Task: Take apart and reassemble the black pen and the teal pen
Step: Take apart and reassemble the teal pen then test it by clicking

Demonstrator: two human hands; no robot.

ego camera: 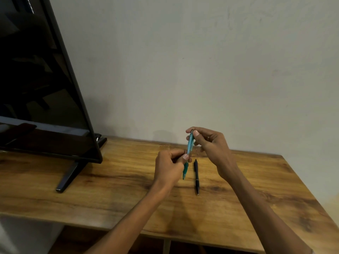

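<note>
The right hand (211,143) is pinching the upper end of the teal pen (189,145) between thumb and fingers, while the left hand (169,166) is closing around its lower half, thumb pressing on the barrel near the middle. Between them the pen is standing nearly upright above the wooden table (110,189), its tip pointing down past the left palm. As far as can be seen it is holding together in one piece; whether the halves are being twisted apart or screwed together cannot be told. Just to the right of the left hand, the black pen (196,176) is lying flat and whole on the table, touched by neither hand. A dark television screen (42,79) is standing well off to the left. Judging by this, the task is sitting somewhere in the teal pen's stage, and whether the black pen has been handled is not showing.
</note>
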